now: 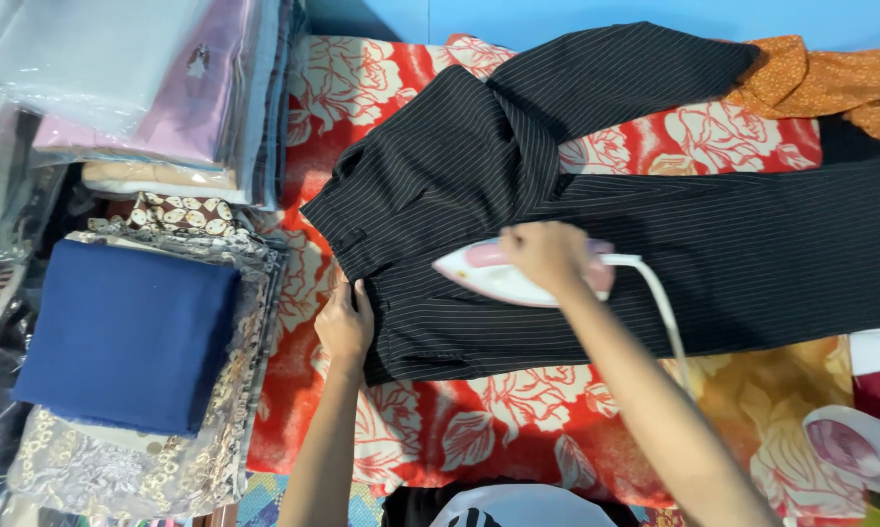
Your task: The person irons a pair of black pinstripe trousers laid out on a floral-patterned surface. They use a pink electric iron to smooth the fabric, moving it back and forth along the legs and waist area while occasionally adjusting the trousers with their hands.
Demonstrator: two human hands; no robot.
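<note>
Black pinstriped trousers (713,254) lie spread across a red blanket with cream flowers (479,420). My right hand (549,256) grips the handle of a white and pink iron (484,276), which rests on the trousers near the waistband, its tip pointing left. A white cord (666,317) trails from the iron toward me. My left hand (345,322) presses on the waistband edge at the left, holding the cloth flat.
Stacks of folded fabric stand at the left: a dark blue piece (127,337) on patterned cloth, and bagged pale fabrics (137,78) above. An orange patterned cloth (830,83) lies at the top right. A pink and white object (855,444) sits at the lower right.
</note>
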